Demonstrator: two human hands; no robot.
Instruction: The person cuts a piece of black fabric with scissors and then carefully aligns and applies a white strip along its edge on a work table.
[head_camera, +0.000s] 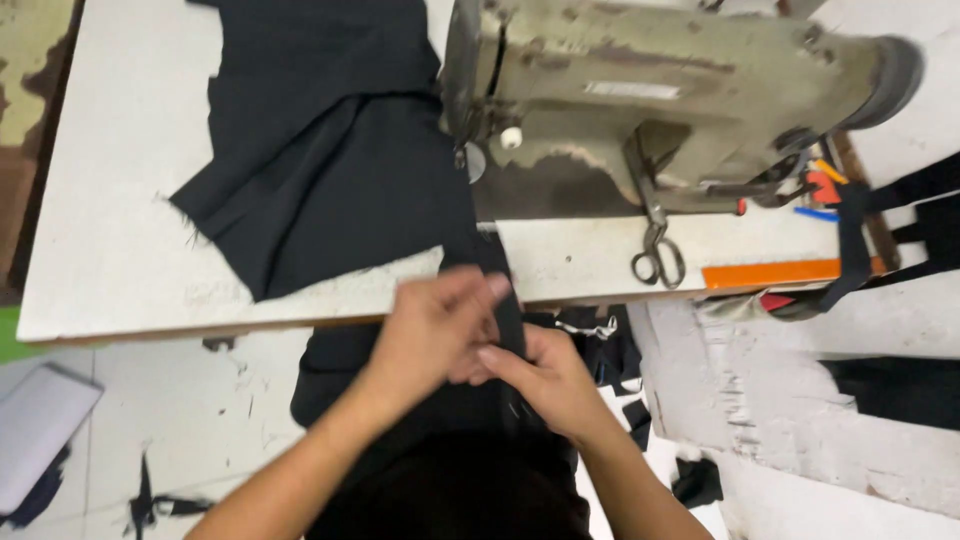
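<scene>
My left hand (435, 330) and my right hand (545, 380) meet just below the front edge of the white table (120, 220). Both pinch a narrow black fabric strip (497, 262) that runs up over the table edge toward the needle area of the sewing machine (650, 90). A larger piece of black cloth (320, 150) lies spread on the table to the left of the machine head. More black fabric hangs down in my lap below my hands.
Scissors (655, 250) lie on the table under the machine arm. An orange ruler (770, 272) sits along the front edge at right, with small coloured tools (822, 190) behind it. Black straps (920, 215) hang at far right. Fabric scraps (150, 500) litter the pale floor.
</scene>
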